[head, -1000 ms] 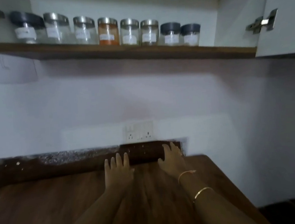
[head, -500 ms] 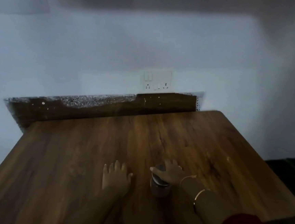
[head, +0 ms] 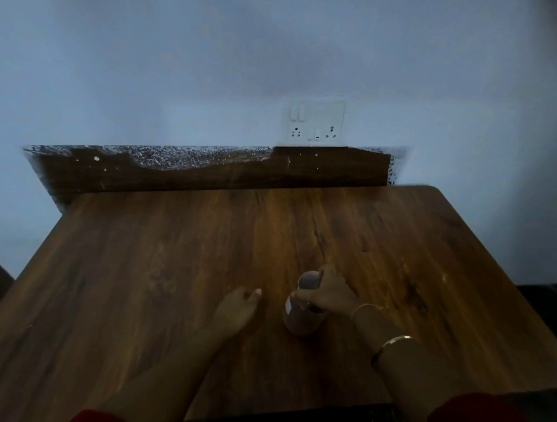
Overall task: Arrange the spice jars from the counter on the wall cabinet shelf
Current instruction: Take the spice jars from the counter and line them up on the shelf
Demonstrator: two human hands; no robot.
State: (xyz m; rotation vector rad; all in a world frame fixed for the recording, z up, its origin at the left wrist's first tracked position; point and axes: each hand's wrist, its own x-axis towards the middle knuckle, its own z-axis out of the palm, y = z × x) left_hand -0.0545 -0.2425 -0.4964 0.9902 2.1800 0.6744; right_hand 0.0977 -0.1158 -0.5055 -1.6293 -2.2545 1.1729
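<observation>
— Head view: where is the spice jar?
— At the near middle of the wooden counter. The right hand grips it, fingers wrapped round just under the lid. I cannot tell whether its base touches the wood.
— And the left hand?
— Just beside the jar, low over the counter, fingers loosely curled, holding nothing. A socket plate sits on the wall behind

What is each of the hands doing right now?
Left hand: open, loosely curled, holding nothing.
Right hand: closed around the spice jar.
</observation>
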